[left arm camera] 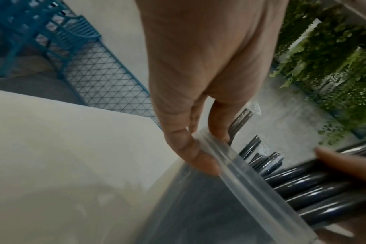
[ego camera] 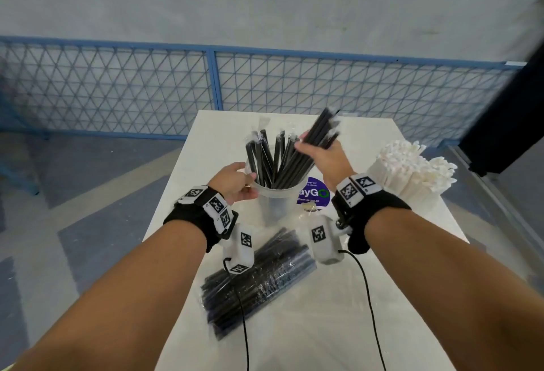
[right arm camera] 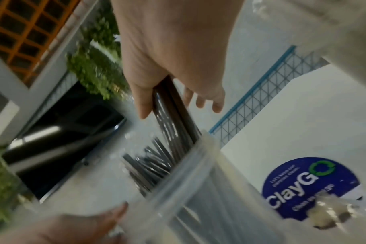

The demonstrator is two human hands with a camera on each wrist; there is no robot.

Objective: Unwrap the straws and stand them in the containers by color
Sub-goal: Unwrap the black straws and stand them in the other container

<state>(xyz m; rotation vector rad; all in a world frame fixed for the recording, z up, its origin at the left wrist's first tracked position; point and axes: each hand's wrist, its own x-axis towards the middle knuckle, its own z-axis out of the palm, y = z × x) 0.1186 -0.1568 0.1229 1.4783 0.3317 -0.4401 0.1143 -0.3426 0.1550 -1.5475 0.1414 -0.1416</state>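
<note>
Wrapped black straws (ego camera: 259,279) lie near; right hand (ego camera: 326,158) grips a slippery, light bundle (ego camera: 319,132) mid-length (left hand (ego camera: 235,182) clasps the container (ego camera: 276,194))

Left hand (ego camera: 235,180) fingers (left arm camera: 198,158) pinching; right hand (ego camera: 323,158) raised, fingers (right arm camera: 142,105) curled, gripping.

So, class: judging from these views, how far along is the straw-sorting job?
Done: white straws stand bunched at the right, and many black straws already stand in the clear container. In hand: the right hand lowers a black bundle into it while the left hand steadies the rim. Left: a wrapped pack of black straws on the table.
</note>
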